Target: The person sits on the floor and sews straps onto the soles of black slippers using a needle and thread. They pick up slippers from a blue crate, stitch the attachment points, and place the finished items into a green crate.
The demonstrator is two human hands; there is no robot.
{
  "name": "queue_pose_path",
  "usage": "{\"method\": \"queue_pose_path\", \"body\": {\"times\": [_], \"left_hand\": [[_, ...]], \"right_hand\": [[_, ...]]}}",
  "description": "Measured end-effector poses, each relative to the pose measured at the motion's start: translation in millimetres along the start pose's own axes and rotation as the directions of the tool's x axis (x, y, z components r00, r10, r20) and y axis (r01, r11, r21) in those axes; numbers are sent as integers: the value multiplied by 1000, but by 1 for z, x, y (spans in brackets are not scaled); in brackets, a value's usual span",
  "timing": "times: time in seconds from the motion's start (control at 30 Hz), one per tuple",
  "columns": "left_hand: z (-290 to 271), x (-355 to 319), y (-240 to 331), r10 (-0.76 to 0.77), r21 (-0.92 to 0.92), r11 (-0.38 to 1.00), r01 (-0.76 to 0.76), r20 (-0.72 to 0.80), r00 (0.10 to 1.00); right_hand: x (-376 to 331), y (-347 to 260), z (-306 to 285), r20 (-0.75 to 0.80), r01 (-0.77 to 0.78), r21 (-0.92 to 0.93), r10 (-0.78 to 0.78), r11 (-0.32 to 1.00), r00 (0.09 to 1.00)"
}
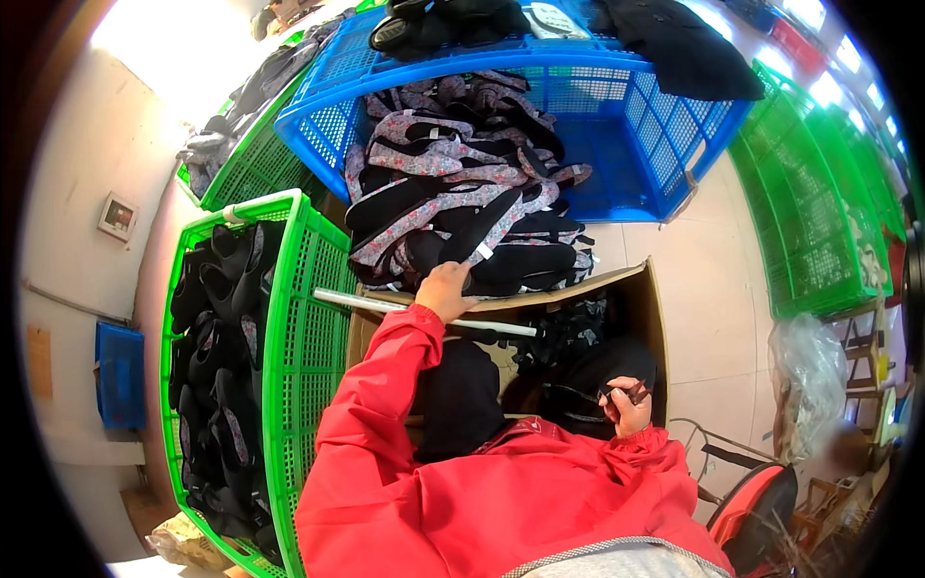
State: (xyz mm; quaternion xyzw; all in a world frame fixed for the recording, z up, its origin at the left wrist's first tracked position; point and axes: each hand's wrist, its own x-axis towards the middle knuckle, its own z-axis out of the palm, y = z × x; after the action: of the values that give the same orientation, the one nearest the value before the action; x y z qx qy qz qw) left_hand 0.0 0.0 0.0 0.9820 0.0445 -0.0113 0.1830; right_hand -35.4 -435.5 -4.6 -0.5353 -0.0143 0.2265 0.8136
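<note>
My left hand (pixel 445 292) reaches to the near edge of a heap of soft, floral-and-black pieces (pixel 424 207) shaped like shoe uppers. Its fingers close on the edge of one upper (pixel 487 229) that has a small white label; the fingertips are partly hidden. Low on the right, close to my knee, my right hand (pixel 628 405) is curled around something small and dark that I cannot make out. The heap spills out of a blue plastic crate (pixel 602 207) lying on its side. Between the hands a pale rod (pixel 424 314) lies across an open cardboard box (pixel 657 337).
To the left stands a green crate (pixel 294 385) filled with dark uppers (pixel 222 337). Another loaded green crate (pixel 260 154) is behind it. Dark cloth (pixel 689 53) lies on the blue crate. Green crates (pixel 805 193), clear plastic wrap (pixel 809 376) and a red-and-black object (pixel 752 511) are at right.
</note>
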Motion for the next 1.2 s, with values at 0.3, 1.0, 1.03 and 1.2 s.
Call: {"method": "queue_pose_path", "body": {"times": [0.3, 1.0, 1.03, 1.2], "left_hand": [[84, 53, -46, -342, -32, 939, 341, -144, 929], [-51, -20, -11, -482, -989, -10, 149, 135, 866], [-70, -43, -3, -428, -986, -57, 157, 166, 888], [-136, -135, 40, -160, -934, 232, 273, 240, 957]], "right_hand": [[-1, 2, -4, -170, 4, 50, 5, 999, 985], [10, -4, 4, -122, -11, 22, 14, 1000, 992], [10, -6, 6, -106, -16, 15, 17, 1000, 994], [12, -9, 12, -121, -84, -72, 75, 994, 990]]}}
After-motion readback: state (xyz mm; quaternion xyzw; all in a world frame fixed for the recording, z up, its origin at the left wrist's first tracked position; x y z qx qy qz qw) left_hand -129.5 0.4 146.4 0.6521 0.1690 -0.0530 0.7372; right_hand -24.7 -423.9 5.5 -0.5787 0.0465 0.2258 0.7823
